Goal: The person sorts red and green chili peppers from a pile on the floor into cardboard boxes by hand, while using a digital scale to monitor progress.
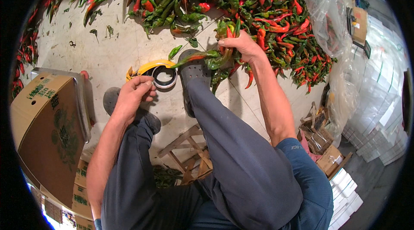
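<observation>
My right hand is closed round a small bunch of red and green chili peppers, held just past my right shoe. One long pepper of the bunch sticks out leftward over that shoe. My left hand hovers between my shoes with its fingers curled and thumb against the forefinger; nothing shows in it. Right beside its fingertips, on the floor, lie a yellow tape dispenser and a roll of tape. A single green pepper lies on the floor just beyond them.
A large heap of chili peppers covers the floor ahead and to the right. At left stands an open cardboard box against a metal-edged frame. Clear plastic sheeting borders the heap. A wooden stool is below my legs; white boxes are stacked at right.
</observation>
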A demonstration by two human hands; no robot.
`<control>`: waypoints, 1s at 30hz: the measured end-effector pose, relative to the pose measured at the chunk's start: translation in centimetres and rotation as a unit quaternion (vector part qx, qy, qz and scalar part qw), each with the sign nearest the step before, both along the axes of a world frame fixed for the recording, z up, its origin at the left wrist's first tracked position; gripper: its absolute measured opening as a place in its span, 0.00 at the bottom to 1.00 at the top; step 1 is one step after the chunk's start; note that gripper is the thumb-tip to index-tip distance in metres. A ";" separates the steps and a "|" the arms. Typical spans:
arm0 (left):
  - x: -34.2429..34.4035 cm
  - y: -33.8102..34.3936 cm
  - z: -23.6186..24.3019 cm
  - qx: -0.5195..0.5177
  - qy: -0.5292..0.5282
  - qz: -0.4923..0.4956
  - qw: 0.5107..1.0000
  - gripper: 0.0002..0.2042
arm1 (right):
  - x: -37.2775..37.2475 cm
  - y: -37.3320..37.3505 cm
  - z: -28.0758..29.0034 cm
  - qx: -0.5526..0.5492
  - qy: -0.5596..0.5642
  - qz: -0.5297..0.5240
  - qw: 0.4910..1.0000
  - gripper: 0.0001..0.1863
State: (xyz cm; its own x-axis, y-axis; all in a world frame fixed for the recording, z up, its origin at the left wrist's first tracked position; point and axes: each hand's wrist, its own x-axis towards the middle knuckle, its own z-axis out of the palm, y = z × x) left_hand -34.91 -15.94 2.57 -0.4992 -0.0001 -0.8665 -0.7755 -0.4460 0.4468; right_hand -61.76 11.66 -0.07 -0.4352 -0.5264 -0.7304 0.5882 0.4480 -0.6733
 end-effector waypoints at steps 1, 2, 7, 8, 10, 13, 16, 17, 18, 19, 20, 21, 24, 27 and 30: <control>-0.1 0.0 0.1 0.000 0.001 -0.005 1.000 0.15 | 0.7 0.1 -0.2 -0.021 -0.028 -0.029 0.999 0.15; -0.3 0.0 0.2 -0.001 0.002 -0.011 1.000 0.16 | 1.4 0.3 -0.6 -0.038 -0.049 -0.049 0.997 0.17; -1.6 1.3 3.0 -0.127 0.149 -0.048 0.979 0.23 | 4.7 -1.3 0.6 -0.118 -0.117 -0.042 0.985 0.29; -2.3 1.4 3.8 -0.145 0.188 -0.055 0.970 0.25 | 5.2 -2.2 1.2 -0.129 -0.131 -0.049 0.982 0.28; -3.7 0.6 4.4 -0.149 0.272 -0.124 0.943 0.25 | 5.9 -3.4 1.2 -0.137 -0.154 -0.068 0.976 0.26; -3.4 0.1 3.6 0.022 0.225 0.045 0.973 0.21 | 6.3 -4.8 0.7 -0.126 -0.191 -0.089 0.969 0.23; -2.9 -0.8 3.2 0.057 0.214 0.141 0.965 0.14 | 6.6 -6.3 1.2 -0.103 -0.228 -0.079 0.965 0.20; -2.9 -0.9 3.2 0.062 0.205 0.161 0.963 0.13 | 7.0 -6.8 1.3 -0.107 -0.216 -0.061 0.969 0.18; -3.2 -0.6 3.0 0.030 0.179 0.183 0.966 0.12 | 7.4 -7.4 1.5 -0.111 -0.205 -0.041 0.972 0.15; -3.4 -0.9 3.0 0.005 0.163 0.168 0.972 0.12 | 7.7 -7.9 1.6 -0.116 -0.192 -0.022 0.974 0.14; -3.4 -1.3 2.9 -0.020 0.147 0.154 0.977 0.13 | 8.0 -8.1 1.5 -0.130 -0.182 -0.003 0.975 0.15; -3.5 -1.5 3.0 -0.044 0.129 0.139 0.981 0.13 | 8.2 -8.2 1.5 -0.138 -0.188 0.007 0.973 0.17; -3.4 -2.0 2.4 -0.097 0.098 0.114 0.984 0.14 | 8.7 -8.5 1.4 -0.166 -0.188 0.035 0.967 0.24; -2.9 -2.0 1.6 -0.095 0.088 0.108 0.986 0.13 | 9.2 -9.4 1.3 -0.194 -0.212 0.040 0.957 0.28; -2.5 -1.2 0.8 -0.102 0.093 0.148 0.979 0.14 | 9.8 -10.7 1.7 -0.208 -0.264 0.045 0.941 0.29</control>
State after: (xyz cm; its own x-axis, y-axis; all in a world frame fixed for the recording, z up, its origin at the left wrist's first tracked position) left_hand -37.40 -17.19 3.33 -0.6006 -0.3322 -0.7273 -0.5223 -0.5257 0.6714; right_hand -51.95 0.99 1.63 -0.0095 -0.8315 -0.5555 0.8616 0.2751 -0.4265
